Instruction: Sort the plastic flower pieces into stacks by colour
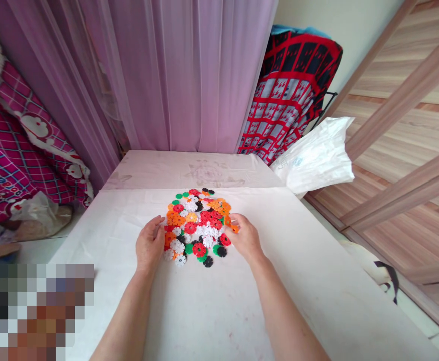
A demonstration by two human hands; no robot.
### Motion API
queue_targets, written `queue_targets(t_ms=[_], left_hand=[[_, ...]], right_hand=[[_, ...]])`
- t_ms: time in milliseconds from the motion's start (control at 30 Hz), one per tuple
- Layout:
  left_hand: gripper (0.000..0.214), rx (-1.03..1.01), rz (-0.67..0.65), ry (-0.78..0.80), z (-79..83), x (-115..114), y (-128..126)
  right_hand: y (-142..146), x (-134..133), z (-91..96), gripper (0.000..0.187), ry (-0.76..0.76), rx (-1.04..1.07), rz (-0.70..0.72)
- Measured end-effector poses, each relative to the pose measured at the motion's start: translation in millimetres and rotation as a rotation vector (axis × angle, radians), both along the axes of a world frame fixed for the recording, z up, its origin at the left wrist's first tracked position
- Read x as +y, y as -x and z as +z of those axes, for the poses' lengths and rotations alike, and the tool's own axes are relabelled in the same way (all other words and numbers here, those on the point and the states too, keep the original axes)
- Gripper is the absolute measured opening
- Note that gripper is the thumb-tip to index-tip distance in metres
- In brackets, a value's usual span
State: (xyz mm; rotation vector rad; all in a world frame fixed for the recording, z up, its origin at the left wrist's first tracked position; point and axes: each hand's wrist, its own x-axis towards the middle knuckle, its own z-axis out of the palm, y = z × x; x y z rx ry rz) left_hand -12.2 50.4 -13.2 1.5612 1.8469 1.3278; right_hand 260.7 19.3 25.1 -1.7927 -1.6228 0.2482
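Observation:
A mound of snowflake building discs (199, 225) in red, orange, white, green and black lies on the white-covered table. At its left edge is my left hand (150, 244), fingers lightly curved and apart, beside red and orange discs; nothing shows in its grasp. My right hand (245, 236) is at the right edge, thumb and fingers around an orange snowflake disc (233, 227). Its fingertips partly overlap the mound, so how firmly it grips is hard to see. White discs (181, 259) and a black disc (208, 261) lie along the near side.
The white table cover (204, 311) extends around the discs, with a flower-patterned strip (204, 170) at the far end. A white plastic bag (313, 155) stands by the far right corner. Purple curtains (189, 75) hang behind; wooden doors (403, 150) are on the right. The lower left is pixelated.

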Motion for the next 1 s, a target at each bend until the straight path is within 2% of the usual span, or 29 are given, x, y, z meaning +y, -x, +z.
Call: queue_targets(t_ms=[100,200,300,400,1000], left_hand=[[0.031,0.0,0.001,0.004,-0.6,0,1],[0.031,0.011,0.005,0.013,0.0,-1,1],[0.031,0.017,0.01,0.03,1.9,-1,1],[0.032,0.017,0.016,0.052,3.3,-2,2],[0.032,0.015,0.012,0.023,0.3,-1,3]], right_hand=[[-33,-6,-12.7,0.033,-0.022,0.007,-0.085],[-45,-11,-19.8,0.028,-0.059,-0.1,-0.065],[-43,-13,-20.8,0.02,-0.099,-0.201,0.017],[-37,-12,-19.0,0.02,-0.109,-0.256,0.058],[-31,-11,-17.3,0.019,-0.047,-0.356,0.078]])
